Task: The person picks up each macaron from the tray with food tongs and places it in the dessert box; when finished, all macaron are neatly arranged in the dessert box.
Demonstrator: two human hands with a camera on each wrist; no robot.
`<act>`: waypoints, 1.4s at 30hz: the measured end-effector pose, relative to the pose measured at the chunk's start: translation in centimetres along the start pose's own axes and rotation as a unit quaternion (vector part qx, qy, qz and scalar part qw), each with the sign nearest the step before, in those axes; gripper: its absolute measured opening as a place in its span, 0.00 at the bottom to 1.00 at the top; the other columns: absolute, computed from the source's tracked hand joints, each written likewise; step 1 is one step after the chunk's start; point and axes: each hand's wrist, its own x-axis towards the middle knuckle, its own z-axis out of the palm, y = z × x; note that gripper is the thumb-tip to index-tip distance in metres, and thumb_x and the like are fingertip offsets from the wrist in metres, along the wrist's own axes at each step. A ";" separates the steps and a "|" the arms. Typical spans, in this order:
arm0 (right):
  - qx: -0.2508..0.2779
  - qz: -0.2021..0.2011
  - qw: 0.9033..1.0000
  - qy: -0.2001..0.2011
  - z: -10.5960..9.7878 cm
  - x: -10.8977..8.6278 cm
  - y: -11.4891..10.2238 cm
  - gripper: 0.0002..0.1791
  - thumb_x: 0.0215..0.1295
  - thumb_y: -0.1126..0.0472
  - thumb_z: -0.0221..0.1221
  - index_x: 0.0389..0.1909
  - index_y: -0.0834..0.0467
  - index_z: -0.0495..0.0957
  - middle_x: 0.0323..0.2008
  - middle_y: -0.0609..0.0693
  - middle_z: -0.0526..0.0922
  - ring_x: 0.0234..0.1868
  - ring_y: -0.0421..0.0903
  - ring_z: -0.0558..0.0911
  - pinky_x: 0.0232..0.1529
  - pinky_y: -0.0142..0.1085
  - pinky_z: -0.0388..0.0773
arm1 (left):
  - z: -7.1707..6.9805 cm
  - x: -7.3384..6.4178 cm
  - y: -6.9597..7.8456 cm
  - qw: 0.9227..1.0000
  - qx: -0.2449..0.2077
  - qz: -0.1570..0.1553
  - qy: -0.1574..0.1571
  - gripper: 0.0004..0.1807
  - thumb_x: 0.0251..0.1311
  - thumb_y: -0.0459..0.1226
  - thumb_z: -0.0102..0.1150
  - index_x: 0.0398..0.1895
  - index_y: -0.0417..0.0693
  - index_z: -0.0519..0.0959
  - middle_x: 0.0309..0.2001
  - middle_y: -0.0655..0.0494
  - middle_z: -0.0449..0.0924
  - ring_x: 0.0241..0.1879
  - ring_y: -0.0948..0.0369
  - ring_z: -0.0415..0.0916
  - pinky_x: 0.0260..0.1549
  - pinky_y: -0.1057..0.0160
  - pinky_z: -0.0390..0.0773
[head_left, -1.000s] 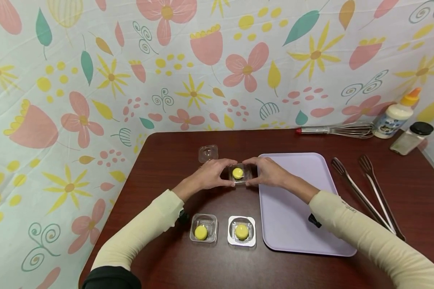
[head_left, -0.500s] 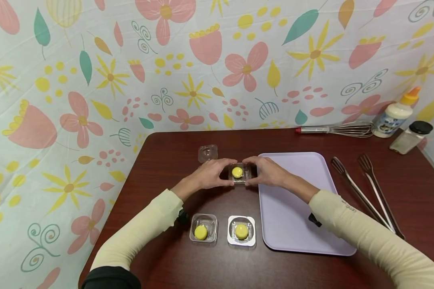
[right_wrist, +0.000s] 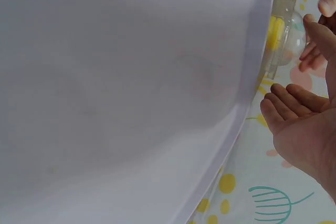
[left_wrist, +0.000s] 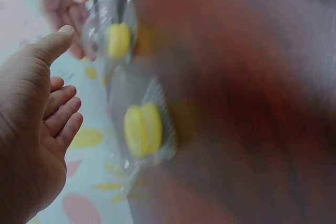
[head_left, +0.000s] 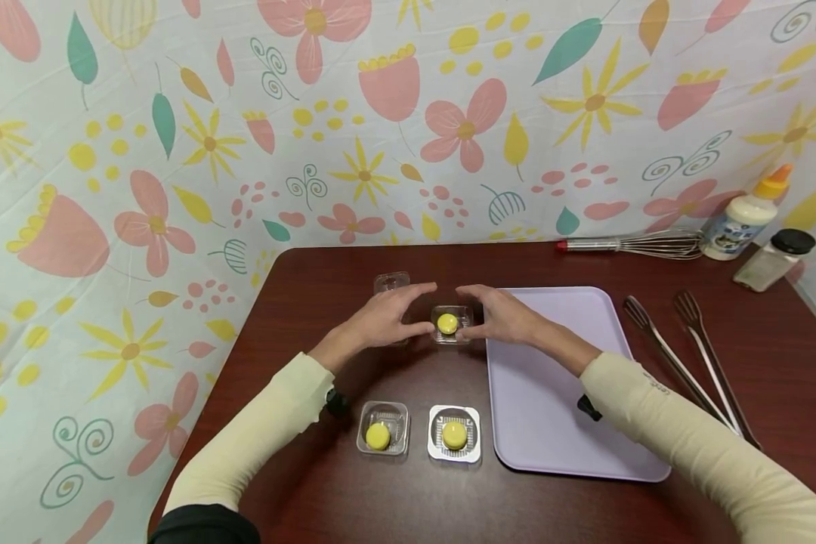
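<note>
In the head view a yellow macaron (head_left: 446, 324) sits in a clear plastic box (head_left: 442, 339) in the middle of the table. My left hand (head_left: 384, 316) is held apart from the box on its left, fingers loosely spread. At the box's right edge my right hand (head_left: 505, 316) is also spread, its thumb close to the rim; whether it touches is unclear. A clear dome (right_wrist: 295, 43) over the box shows in the right wrist view. Nearer stand two open boxes, each holding a yellow macaron (head_left: 377, 436), one box (head_left: 434, 453) looking whiter at the rim.
Behind my left hand lies a loose clear lid (head_left: 389, 281), partly hidden. A lilac tray (head_left: 557, 423) lies under my right forearm. Tongs (head_left: 703, 355), a whisk (head_left: 632, 244), a glue bottle (head_left: 737, 223) and a black-capped jar (head_left: 770, 263) are to the right. A patterned cloth (head_left: 353, 113) hangs behind.
Both hands have let go of the middle box. The left hand has moved off to the left, and the right hand's fingers have spread. The box stays in place.
</note>
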 end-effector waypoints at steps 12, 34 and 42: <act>-0.002 0.004 1.000 -0.003 -0.1 3.7 -1.6 0.55 0.62 0.51 0.78 0.82 0.65 0.58 0.78 0.64 0.65 0.78 0.62 0.65 0.75 0.57 0.64 | -4.1 -1.8 -3.8 0.993 -0.032 -0.107 0.048 0.48 0.69 0.52 0.71 0.85 0.51 0.58 0.81 0.52 0.62 0.78 0.50 0.63 0.74 0.44 0.65; 0.051 0.068 0.996 -0.028 2.4 10.0 -0.9 0.50 0.69 0.56 0.73 0.84 0.62 0.56 0.81 0.61 0.60 0.81 0.59 0.59 0.78 0.54 0.61 | -2.9 -2.3 -9.2 0.977 -0.091 -0.194 0.002 0.48 0.67 0.46 0.73 0.85 0.50 0.58 0.81 0.50 0.62 0.77 0.46 0.64 0.72 0.42 0.68; 0.076 0.065 0.995 -0.031 3.0 10.9 -1.5 0.46 0.70 0.59 0.72 0.81 0.65 0.60 0.79 0.62 0.65 0.79 0.59 0.64 0.76 0.52 0.64 | -2.4 -2.0 -9.3 0.977 -0.095 -0.189 -0.004 0.48 0.65 0.47 0.75 0.84 0.49 0.61 0.77 0.47 0.69 0.75 0.48 0.67 0.72 0.44 0.69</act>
